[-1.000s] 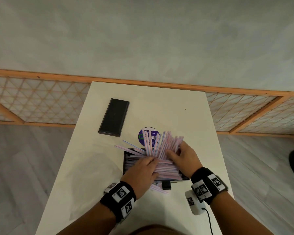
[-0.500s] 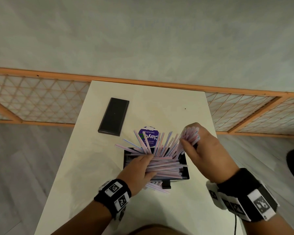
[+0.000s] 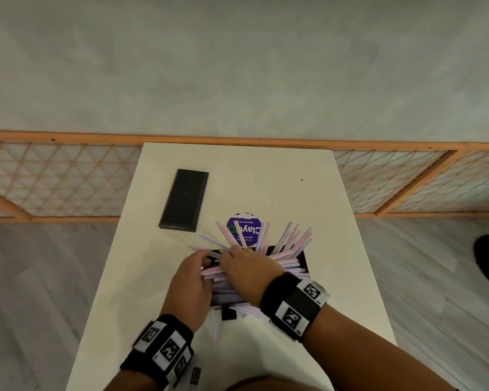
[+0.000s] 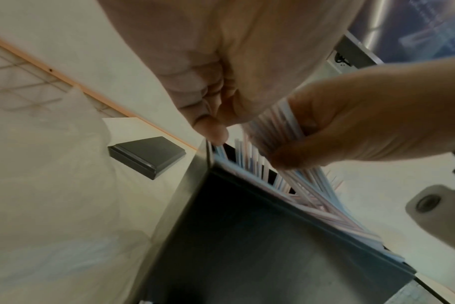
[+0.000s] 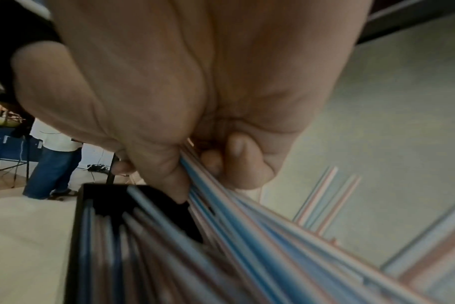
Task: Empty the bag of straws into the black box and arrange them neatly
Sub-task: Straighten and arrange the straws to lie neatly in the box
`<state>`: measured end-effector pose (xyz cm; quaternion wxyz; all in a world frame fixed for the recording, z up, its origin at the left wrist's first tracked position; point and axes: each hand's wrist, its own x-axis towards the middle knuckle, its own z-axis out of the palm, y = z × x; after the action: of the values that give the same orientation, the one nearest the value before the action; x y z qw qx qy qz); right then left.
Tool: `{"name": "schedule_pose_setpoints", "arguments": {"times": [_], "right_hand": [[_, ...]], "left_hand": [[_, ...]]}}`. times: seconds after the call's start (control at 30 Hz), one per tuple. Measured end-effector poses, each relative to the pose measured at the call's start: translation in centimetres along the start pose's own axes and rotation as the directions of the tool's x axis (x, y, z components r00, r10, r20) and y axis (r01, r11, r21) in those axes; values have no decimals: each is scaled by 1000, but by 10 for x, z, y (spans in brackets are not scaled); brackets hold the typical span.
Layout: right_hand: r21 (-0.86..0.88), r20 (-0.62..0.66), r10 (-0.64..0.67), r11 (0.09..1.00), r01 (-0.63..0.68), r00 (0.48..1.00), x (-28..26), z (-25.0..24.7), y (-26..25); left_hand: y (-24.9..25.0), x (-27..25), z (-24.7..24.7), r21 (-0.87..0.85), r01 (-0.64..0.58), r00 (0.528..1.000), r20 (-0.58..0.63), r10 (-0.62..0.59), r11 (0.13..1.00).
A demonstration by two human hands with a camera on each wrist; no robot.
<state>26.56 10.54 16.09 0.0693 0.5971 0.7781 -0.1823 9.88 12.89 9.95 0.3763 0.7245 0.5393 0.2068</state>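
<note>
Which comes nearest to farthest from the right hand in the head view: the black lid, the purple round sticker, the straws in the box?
1. The straws: gripped by the right hand, over the black box.
2. The purple round sticker: just beyond the fingertips, partly under fanned straws.
3. The black lid: farther off, on the table's far left.

Soft, even indoor light with no harsh glare. The head view is sharp at centre, though its wide lens bows the wooden rail (image 3: pixel 237 138) toward the edges. Both wrist views are dimmer (and grainier), with the straws (image 5: pixel 273 246) smeared by motion blur and the nearest skin out of focus.
</note>
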Motion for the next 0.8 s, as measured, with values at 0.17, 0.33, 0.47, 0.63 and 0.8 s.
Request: {"name": "schedule_pose_setpoints", "arguments": {"times": [0.17,0.33,0.47,0.63,0.8], "right_hand": [[60,-20,11,998,-10,1000,6,18,12],[187,-109,5,982,15,994,-14,25,28],[107,-276,37,994,-8,961,-45,30,48],[59,-223,128,991,-117,966,-65,55,65],[26,-310,108,994,-105,945,-66,56,53]], "left_hand": [[-4,-9,-2,-5,11,1000,-27,-11,1000],[-6,-14,-1,11,-54,998,-37,54,998],[-6,-14,-2,119,-155,988,26,153,981],[-6,-12,-1,219,-225,974,90,210,950],[16,0,-6,252,-367,928,172,332,895]]}}
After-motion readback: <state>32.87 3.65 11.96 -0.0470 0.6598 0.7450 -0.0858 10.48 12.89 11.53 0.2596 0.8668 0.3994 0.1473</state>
